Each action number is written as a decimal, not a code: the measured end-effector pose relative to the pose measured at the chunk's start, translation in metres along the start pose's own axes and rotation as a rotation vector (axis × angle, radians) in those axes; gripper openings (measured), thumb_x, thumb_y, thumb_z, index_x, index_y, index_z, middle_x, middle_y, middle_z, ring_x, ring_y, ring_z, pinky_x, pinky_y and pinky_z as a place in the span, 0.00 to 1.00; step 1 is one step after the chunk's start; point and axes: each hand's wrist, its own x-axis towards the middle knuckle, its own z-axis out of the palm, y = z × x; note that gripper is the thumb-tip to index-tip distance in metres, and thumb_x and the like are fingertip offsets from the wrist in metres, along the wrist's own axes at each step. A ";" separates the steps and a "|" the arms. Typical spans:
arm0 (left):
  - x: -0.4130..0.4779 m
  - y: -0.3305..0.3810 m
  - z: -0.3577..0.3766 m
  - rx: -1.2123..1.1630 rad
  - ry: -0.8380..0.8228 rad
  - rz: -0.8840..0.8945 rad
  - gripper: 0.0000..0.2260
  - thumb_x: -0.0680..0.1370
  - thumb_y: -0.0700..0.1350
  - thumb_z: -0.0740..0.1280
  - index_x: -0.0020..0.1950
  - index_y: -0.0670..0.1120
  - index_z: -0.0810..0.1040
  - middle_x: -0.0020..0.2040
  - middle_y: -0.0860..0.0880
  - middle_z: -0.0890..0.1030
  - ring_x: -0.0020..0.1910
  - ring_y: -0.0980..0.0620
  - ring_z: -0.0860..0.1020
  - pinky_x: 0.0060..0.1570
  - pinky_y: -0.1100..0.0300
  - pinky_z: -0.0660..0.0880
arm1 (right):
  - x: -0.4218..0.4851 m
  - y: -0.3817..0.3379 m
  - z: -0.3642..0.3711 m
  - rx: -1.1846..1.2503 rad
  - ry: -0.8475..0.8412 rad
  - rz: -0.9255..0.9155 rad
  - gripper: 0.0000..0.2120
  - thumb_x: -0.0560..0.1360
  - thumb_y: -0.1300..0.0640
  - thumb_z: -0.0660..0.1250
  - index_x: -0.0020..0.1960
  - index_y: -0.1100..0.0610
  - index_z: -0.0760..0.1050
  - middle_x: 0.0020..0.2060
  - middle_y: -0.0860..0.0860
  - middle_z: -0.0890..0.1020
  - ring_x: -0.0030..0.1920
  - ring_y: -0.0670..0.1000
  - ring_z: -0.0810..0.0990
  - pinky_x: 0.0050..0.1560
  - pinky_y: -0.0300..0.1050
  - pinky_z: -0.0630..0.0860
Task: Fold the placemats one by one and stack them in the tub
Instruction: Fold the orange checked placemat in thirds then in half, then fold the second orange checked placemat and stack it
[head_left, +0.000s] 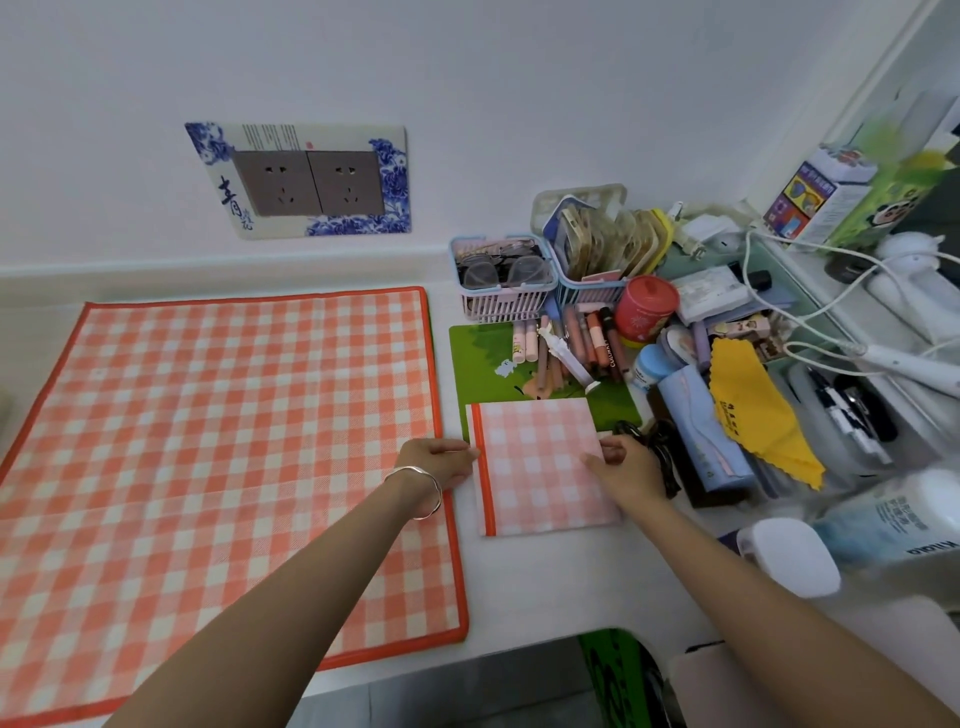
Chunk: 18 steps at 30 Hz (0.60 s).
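Note:
A folded placemat (540, 467), pale pink check with an orange edge strip, lies on the white counter right of centre. My left hand (441, 462) touches its left edge with the fingertips. My right hand (623, 467) rests on its right edge, with the thumb on top of the cloth. A large orange-and-white checked placemat (218, 452) is spread flat on the left of the counter. No tub shows clearly in view.
A green mat (478, 358) lies behind the folded placemat under several cosmetic sticks. Two small baskets (501, 291), a red tin (647, 309), a yellow cloth (753, 410), cables and bottles crowd the right side. The counter's front edge (519, 652) runs near my forearms.

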 end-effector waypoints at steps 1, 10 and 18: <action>-0.003 0.002 -0.003 0.007 -0.013 0.021 0.09 0.71 0.38 0.73 0.50 0.39 0.79 0.37 0.43 0.80 0.35 0.51 0.79 0.39 0.65 0.79 | -0.003 0.000 -0.001 -0.013 0.014 -0.001 0.19 0.72 0.55 0.71 0.60 0.61 0.73 0.54 0.55 0.78 0.49 0.50 0.74 0.49 0.43 0.70; -0.030 0.003 -0.077 0.137 -0.131 0.162 0.16 0.73 0.40 0.71 0.61 0.41 0.77 0.47 0.46 0.81 0.44 0.54 0.79 0.43 0.66 0.77 | -0.058 -0.049 0.032 0.018 -0.015 -0.252 0.12 0.73 0.56 0.71 0.55 0.55 0.76 0.56 0.49 0.76 0.55 0.48 0.74 0.52 0.41 0.69; -0.064 -0.026 -0.213 0.451 -0.084 0.352 0.25 0.70 0.51 0.73 0.66 0.52 0.72 0.63 0.55 0.74 0.60 0.55 0.74 0.55 0.63 0.72 | -0.151 -0.109 0.145 0.078 -0.422 -0.341 0.10 0.75 0.49 0.68 0.55 0.47 0.78 0.57 0.40 0.75 0.60 0.41 0.71 0.58 0.34 0.65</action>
